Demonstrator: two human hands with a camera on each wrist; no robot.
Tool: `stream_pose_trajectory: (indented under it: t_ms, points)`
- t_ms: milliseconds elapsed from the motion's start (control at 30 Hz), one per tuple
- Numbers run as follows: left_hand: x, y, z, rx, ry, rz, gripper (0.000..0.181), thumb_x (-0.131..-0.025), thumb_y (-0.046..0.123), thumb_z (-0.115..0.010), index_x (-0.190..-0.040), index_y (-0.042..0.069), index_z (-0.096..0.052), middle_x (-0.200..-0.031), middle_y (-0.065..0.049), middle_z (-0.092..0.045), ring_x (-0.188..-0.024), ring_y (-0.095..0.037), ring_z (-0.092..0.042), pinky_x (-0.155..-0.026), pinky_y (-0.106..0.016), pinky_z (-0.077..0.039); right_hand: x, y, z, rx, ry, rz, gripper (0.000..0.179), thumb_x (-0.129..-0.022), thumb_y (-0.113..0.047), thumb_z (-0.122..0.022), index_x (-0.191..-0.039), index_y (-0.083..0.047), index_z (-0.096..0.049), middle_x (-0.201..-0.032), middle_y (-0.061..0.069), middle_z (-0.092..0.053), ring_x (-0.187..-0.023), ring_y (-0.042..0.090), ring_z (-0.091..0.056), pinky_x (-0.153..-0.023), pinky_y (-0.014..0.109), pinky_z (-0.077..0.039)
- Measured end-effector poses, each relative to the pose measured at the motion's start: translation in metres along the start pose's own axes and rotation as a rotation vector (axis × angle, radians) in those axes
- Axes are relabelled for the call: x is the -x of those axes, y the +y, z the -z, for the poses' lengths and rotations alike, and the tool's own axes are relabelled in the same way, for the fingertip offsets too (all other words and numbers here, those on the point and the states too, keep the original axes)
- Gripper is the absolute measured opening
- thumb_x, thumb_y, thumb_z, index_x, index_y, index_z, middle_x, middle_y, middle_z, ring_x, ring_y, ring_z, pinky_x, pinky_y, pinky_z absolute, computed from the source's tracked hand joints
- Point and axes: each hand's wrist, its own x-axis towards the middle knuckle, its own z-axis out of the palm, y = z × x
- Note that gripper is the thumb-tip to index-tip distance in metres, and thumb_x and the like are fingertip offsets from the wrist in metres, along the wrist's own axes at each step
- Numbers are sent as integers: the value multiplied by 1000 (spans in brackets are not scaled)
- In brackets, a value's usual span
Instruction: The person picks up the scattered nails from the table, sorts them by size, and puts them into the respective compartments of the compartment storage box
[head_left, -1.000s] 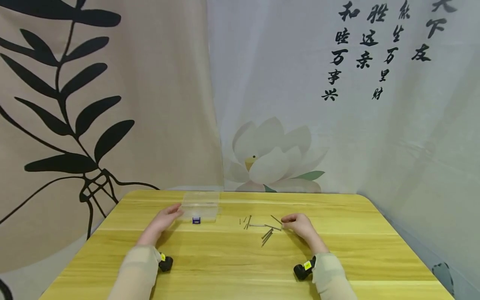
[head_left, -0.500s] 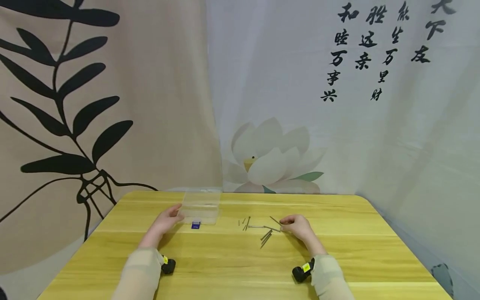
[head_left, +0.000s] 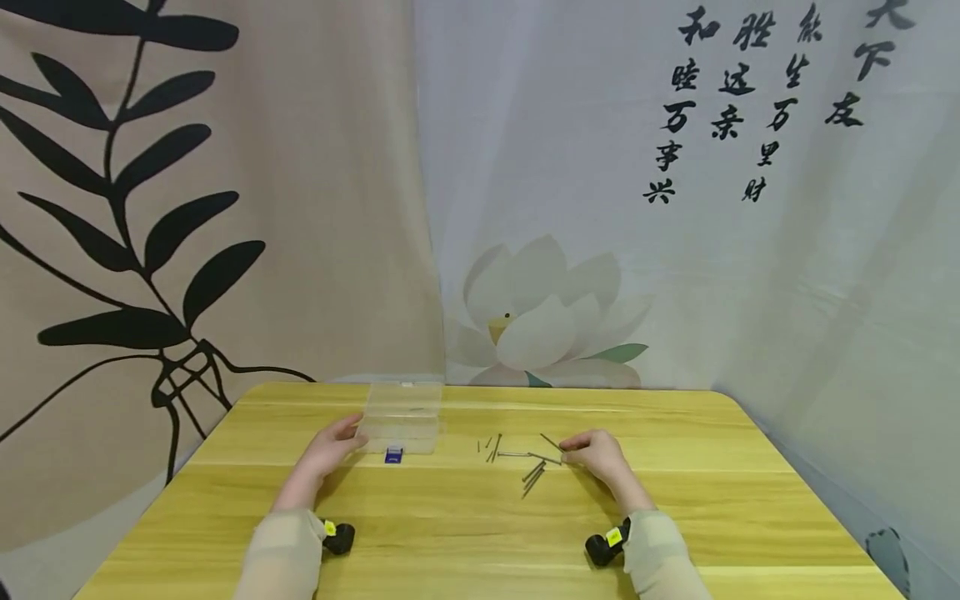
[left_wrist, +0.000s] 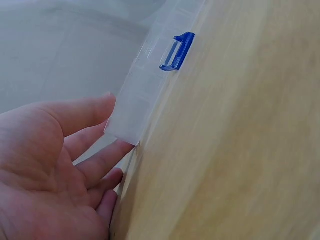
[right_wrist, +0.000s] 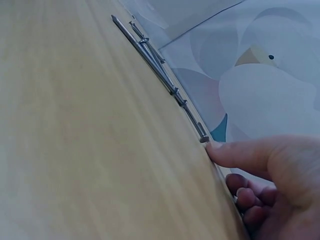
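Observation:
A clear plastic box [head_left: 399, 432] with a raised see-through lid [head_left: 405, 398] stands at the back left of the table. Its blue latch [left_wrist: 179, 52] faces the person. The left hand [head_left: 335, 446] holds the box by its left end, thumb at the upper edge and a fingertip by the lower corner [left_wrist: 135, 142]. To the right, several grey nails [head_left: 534, 475] lie on the wood. The right hand [head_left: 595, 454] has its thumb and fingertips at the end of one nail [head_left: 551, 441]; I cannot tell whether it pinches it. Its other fingers [right_wrist: 248, 196] are curled.
More nails, some small, lie in the middle [head_left: 493, 447] between box and right hand. The wooden table [head_left: 465, 533] ends at the back against a printed cloth [head_left: 555, 317]. A black wrist camera [head_left: 339, 538] sits on the left wrist, another [head_left: 603, 550] on the right.
The box and its blue latch have shifted slightly toward the person, and the left hand has moved a little the same way. The right hand and nails stay almost where they were.

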Motion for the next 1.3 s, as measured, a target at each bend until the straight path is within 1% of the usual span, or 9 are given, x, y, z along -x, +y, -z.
stream_pose_trajectory:
  t_ms: [133,333,633,833,1067,1300]
  points:
    - [1,-1,2,-7,-15,-8,58,-100,18,-55,-150,0,-32,-145,-33,-35,-132,-49,-33,-105,-60,-30,1,1,0,10,2,-3,11,-79,-6,-78,-90,-7,-79,-98,9,-71,-102,34,-62,-91,50,-47]
    - [2,-3,3,-17,-20,-3,58,-100,20,-56,-150,2,-32,-145,-32,-36,-132,-49,-33,-105,-61,-29,0,2,0,22,-8,12,8,-82,-7,-76,-89,-6,-79,-98,10,-71,-100,35,-62,-89,50,-48]
    - [2,-3,4,-25,-21,-13,58,-100,21,-56,-150,1,-33,-144,-32,-38,-131,-48,-36,-105,-59,-30,-2,4,0,34,17,8,7,-84,-8,-73,-89,-7,-78,-97,10,-71,-100,35,-62,-91,51,-46]
    - [2,-4,4,-31,-14,-3,58,-100,20,-56,-150,2,-33,-144,-31,-39,-131,-47,-37,-106,-58,-30,-3,5,-1,40,15,6,7,-84,-7,-73,-89,-8,-78,-95,8,-71,-99,33,-63,-91,50,-47]
    - [4,-3,5,-31,-20,-19,56,-100,18,-56,-149,2,-34,-146,-32,-35,-133,-47,-34,-107,-59,-28,-4,6,-2,45,17,12,6,-84,-8,-73,-88,-8,-78,-92,7,-71,-94,30,-64,-88,48,-48]
    - [3,-3,5,-14,-33,-29,54,-100,18,-55,-148,1,-36,-147,-31,-34,-134,-47,-32,-107,-58,-28,-4,8,-3,46,20,21,7,-85,-7,-73,-89,-9,-79,-93,7,-72,-96,31,-64,-89,48,-48]
